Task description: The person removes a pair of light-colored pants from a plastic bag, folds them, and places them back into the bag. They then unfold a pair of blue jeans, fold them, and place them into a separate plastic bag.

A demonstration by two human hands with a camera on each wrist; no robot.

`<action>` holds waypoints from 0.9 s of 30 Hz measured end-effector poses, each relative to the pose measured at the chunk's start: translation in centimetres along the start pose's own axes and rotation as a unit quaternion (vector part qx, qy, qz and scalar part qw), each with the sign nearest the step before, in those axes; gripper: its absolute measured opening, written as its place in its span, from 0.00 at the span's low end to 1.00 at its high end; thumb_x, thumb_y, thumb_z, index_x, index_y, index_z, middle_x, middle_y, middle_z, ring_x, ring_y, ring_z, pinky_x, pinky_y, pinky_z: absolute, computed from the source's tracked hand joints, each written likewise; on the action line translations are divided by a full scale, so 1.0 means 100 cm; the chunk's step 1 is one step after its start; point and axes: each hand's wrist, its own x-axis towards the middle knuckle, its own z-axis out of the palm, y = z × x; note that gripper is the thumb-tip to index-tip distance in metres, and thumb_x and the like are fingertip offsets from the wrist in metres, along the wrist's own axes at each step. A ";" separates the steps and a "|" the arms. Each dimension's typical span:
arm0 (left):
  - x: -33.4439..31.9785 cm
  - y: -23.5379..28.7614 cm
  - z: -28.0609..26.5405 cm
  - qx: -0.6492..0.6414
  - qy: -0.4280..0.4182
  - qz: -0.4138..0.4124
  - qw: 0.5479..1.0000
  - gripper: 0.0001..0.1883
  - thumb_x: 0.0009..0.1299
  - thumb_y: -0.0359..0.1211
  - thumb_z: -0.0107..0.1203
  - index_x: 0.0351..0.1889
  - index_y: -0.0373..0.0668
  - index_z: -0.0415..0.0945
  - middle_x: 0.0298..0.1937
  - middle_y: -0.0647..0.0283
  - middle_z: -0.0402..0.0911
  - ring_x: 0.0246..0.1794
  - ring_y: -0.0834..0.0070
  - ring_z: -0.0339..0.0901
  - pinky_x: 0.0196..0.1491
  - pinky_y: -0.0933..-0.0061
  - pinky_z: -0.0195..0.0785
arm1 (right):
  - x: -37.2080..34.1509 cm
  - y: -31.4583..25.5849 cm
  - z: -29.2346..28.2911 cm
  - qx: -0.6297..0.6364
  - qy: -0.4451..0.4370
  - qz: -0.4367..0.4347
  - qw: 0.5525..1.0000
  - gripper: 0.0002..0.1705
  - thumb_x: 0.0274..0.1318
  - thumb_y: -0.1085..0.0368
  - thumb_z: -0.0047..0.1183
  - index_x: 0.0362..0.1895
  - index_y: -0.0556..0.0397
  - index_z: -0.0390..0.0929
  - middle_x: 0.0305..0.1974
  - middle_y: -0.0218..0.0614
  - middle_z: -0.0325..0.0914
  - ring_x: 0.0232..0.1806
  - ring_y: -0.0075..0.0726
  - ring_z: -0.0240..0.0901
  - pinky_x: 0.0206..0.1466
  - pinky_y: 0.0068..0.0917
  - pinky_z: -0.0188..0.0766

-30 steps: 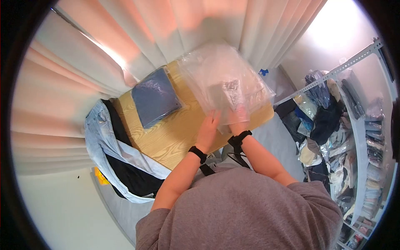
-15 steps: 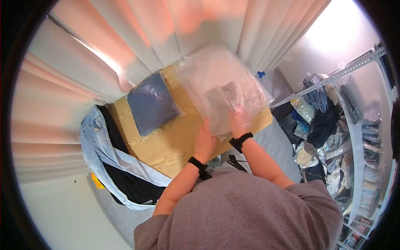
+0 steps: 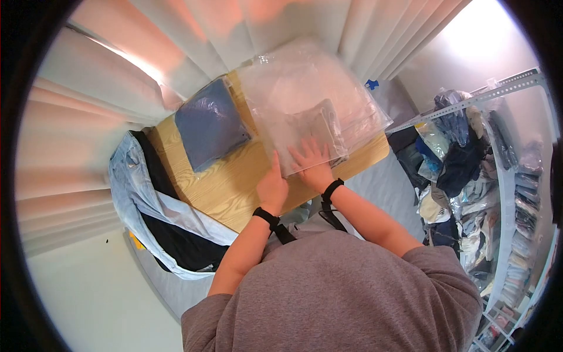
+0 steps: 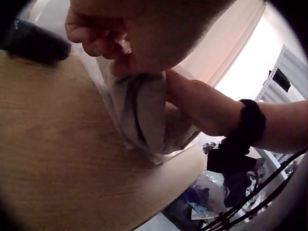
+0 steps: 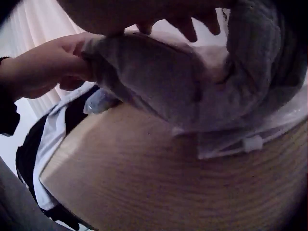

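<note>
A folded light grey garment [image 3: 321,122] lies inside a clear plastic bag [image 3: 263,126] at the table's near right part. My right hand [image 3: 315,171] rests on the bag's near edge with fingers spread over the garment. At the near left corner my left hand [image 3: 273,186] pinches the bag's edge, its index finger stretched along it. The right wrist view shows the grey cloth [image 5: 149,77] bulging, with a small white slider [image 5: 252,143] on the bag's edge below. In the left wrist view the left hand's fingers [image 4: 98,45] are curled.
More large clear bags [image 3: 311,64] lie flat beneath and behind on the wooden table [image 3: 220,202]. A bagged blue garment [image 3: 211,126] lies left. Pale jeans [image 3: 126,170] and black cloth hang over the left edge. Piled clothes [image 3: 460,164] and a metal rack [image 3: 495,258] stand right.
The bag with the grey garment has shifted left and now lies flatter. My right hand has come out from under the plastic and spread on top; the left hand has moved slightly left.
</note>
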 end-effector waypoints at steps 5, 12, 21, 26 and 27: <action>-0.007 -0.014 0.015 0.038 -0.031 -0.071 0.996 0.39 0.59 0.28 0.46 0.70 0.44 0.43 0.27 0.52 0.78 0.25 0.55 0.76 0.26 0.56 0.67 | 0.011 0.013 0.028 0.013 -0.078 -0.055 0.995 0.27 0.58 0.43 0.39 0.62 0.26 0.63 0.62 0.51 0.58 0.66 0.63 0.47 0.63 0.66 0.38; -0.005 -0.025 0.028 0.061 -0.031 -0.075 0.995 0.41 0.60 0.31 0.48 0.70 0.43 0.39 0.27 0.51 0.78 0.23 0.53 0.76 0.25 0.54 0.68 | -0.001 0.004 0.043 0.018 0.019 -0.045 0.999 0.24 0.55 0.47 0.46 0.55 0.37 0.71 0.58 0.48 0.63 0.59 0.57 0.59 0.62 0.54 0.49; -0.011 -0.027 0.029 0.027 -0.028 -0.074 0.996 0.43 0.58 0.30 0.50 0.71 0.45 0.38 0.28 0.48 0.77 0.23 0.52 0.75 0.25 0.53 0.67 | -0.059 0.049 0.036 0.326 0.224 0.333 0.856 0.21 0.49 0.63 0.59 0.44 0.62 0.70 0.41 0.40 0.73 0.42 0.39 0.70 0.47 0.33 0.66; -0.007 -0.027 0.031 0.012 0.015 -0.045 0.999 0.42 0.58 0.29 0.49 0.70 0.45 0.40 0.28 0.48 0.77 0.23 0.52 0.75 0.26 0.54 0.67 | -0.041 0.065 0.043 0.607 0.153 0.299 0.720 0.21 0.51 0.63 0.59 0.47 0.61 0.71 0.44 0.36 0.75 0.45 0.28 0.70 0.47 0.27 0.65; -0.006 -0.024 0.029 0.004 0.004 -0.052 0.999 0.42 0.58 0.29 0.49 0.70 0.45 0.40 0.28 0.48 0.77 0.23 0.52 0.75 0.26 0.54 0.67 | -0.041 0.067 0.041 0.617 0.147 0.320 0.704 0.21 0.51 0.63 0.60 0.47 0.61 0.72 0.44 0.35 0.76 0.44 0.27 0.70 0.47 0.25 0.65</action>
